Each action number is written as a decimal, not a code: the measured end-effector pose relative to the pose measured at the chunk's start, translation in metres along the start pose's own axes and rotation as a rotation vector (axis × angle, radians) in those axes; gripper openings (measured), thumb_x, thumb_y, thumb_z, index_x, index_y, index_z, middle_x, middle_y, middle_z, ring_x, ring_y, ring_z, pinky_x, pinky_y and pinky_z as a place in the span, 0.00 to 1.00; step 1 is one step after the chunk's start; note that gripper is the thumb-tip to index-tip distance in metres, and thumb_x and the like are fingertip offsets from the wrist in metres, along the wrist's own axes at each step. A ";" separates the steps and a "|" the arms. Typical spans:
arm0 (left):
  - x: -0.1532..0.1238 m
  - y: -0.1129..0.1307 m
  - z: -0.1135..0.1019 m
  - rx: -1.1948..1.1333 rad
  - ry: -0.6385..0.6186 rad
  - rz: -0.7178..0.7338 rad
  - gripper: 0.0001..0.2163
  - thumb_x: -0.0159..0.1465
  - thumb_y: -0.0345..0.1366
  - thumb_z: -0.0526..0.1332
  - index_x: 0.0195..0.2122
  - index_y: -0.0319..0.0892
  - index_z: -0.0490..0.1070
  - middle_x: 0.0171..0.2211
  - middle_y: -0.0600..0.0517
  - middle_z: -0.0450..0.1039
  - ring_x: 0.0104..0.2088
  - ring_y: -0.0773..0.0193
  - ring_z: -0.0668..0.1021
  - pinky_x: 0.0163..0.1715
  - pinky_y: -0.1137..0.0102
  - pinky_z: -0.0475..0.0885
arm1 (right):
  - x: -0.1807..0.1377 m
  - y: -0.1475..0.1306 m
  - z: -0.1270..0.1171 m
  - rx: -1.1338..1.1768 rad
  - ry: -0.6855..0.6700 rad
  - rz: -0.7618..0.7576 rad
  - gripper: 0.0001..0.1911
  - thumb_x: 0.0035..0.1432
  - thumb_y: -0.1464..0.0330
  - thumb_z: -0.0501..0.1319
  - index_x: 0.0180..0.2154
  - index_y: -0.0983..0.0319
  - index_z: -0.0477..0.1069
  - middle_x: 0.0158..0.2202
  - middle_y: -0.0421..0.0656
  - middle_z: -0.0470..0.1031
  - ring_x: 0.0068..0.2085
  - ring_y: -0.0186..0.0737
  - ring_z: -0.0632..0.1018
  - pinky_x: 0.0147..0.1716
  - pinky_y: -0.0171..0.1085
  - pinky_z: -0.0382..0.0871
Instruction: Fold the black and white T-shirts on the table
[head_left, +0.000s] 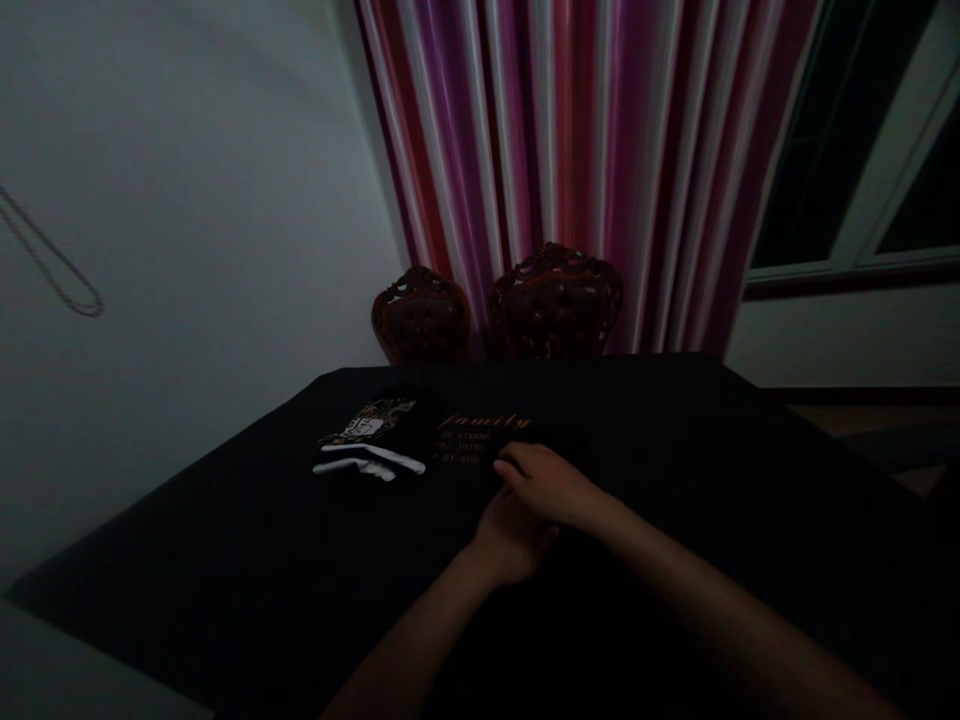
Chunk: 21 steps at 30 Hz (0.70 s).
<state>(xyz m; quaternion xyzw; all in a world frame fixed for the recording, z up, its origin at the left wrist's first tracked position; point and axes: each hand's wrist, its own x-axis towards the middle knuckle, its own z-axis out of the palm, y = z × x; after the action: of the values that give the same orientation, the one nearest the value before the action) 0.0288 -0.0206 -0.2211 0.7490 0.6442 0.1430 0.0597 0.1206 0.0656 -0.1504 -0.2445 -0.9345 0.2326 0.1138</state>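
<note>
Just ahead of the right hand (551,487): black printed garment (480,440), flat on the dark table (675,450), lettering running left-right. Right fingertips (510,465) flat on it, gripping nothing; left hand (510,540) underneath, fingers hidden, grip impossible to tell.

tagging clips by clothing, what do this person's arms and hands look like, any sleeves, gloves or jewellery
Both forearms are bare as far as the picture shows them, with no sleeves in view. The left hand and right hand wear no gloves. No watch, ring or bracelet can be made out, though the picture is very dark, so small items could be missed.
</note>
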 end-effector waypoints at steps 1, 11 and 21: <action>0.000 0.001 0.001 0.021 0.011 0.014 0.21 0.68 0.37 0.52 0.62 0.39 0.60 0.64 0.45 0.58 0.65 0.55 0.58 0.65 0.59 0.49 | 0.016 0.012 0.007 -0.053 0.033 -0.008 0.26 0.68 0.56 0.46 0.61 0.59 0.64 0.63 0.48 0.60 0.62 0.53 0.61 0.60 0.52 0.54; -0.001 0.002 0.004 0.200 0.119 0.076 0.20 0.69 0.40 0.51 0.61 0.43 0.59 0.62 0.49 0.61 0.63 0.61 0.61 0.66 0.62 0.50 | 0.078 0.061 0.058 -0.102 -0.109 0.088 0.26 0.66 0.46 0.44 0.64 0.36 0.50 0.70 0.34 0.27 0.66 0.65 0.30 0.57 0.71 0.33; -0.050 0.008 -0.023 0.253 0.067 0.150 0.21 0.69 0.40 0.54 0.63 0.46 0.59 0.64 0.49 0.58 0.65 0.57 0.59 0.65 0.57 0.54 | -0.025 0.038 0.011 -0.129 0.025 -0.100 0.33 0.67 0.51 0.49 0.67 0.59 0.50 0.69 0.52 0.44 0.68 0.52 0.47 0.63 0.55 0.44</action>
<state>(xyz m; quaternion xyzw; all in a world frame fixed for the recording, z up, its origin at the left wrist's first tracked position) 0.0230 -0.0733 -0.2039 0.7915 0.6008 0.0895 -0.0673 0.1538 0.0785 -0.1809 -0.2075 -0.9570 0.1627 0.1210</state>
